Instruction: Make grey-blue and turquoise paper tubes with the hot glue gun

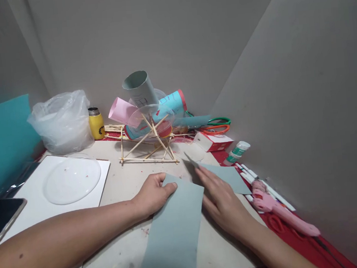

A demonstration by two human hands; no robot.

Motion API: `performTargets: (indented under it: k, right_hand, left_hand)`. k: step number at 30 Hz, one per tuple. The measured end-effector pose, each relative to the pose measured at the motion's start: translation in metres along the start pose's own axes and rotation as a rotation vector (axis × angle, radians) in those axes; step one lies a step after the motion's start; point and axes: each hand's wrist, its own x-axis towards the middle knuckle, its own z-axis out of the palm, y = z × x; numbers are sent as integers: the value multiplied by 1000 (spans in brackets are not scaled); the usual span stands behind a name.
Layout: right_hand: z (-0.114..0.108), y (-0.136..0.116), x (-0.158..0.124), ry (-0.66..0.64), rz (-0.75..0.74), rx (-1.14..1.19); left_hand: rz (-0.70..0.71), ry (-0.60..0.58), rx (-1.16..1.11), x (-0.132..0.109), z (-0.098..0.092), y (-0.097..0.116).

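The sheet (179,231), grey-blue, slopes from the lower edge of the frame up to the centre, above a beige board (114,258) on a red surface (299,255). The left hand (155,194) grips its upper left corner, thumb on top. The right hand (220,200) lies alongside the right edge, fingers extended; a thin grey sliver (192,160) projects beyond its fingertips, and whether the hand grasps anything cannot be told. A phone (3,218) occupies the lower left, a pink glue gun (284,213) the lower right, with white sticks (282,199) just beside it. At left, a clear disc (72,180) rests on a white panel (35,190). Right of centre, a second sheet (228,177) lies partly behind the right hand. Farther back are a small bottle (237,152) and a red-and-white box (214,140). At upper centre stands a stick frame (148,158) bearing paper tubes (145,97) between clear discs. Beyond are scissors (217,129) with orange handles, a yellow jar (96,126) and a plastic bag (62,124).
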Motion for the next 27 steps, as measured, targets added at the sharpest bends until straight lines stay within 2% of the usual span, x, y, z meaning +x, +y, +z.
performTargets:
  k: [5,9,12,16,18,20,22,27]
  right_hand:
    - [-54,-1,-2,277,250,52]
    - [-92,-9,5,354,408,-10]
    - [-107,-8,24,377,431,17]
    - [-112,9,63,434,473,218]
    - [-112,20,82,460,376,303]
    - [-109,31,99,502,175,216]
    - [-104,39,113,500,57,91]
    - [-80,68,142,401,-5,68]
  left_hand:
    - [-23,-11,-38,0,1,-1]
    - [-42,-21,-63,1,1,-1]
    - [-43,-24,-52,1,1,-1]
    - [-21,-38,-21,0,0,-1]
    - [-6,-42,-8,0,-1,-1]
    - [-4,-42,2,1,-1,-1]
    - [-9,-44,3,1,-1,-1]
    - [-15,-54,0,1,-2,-1]
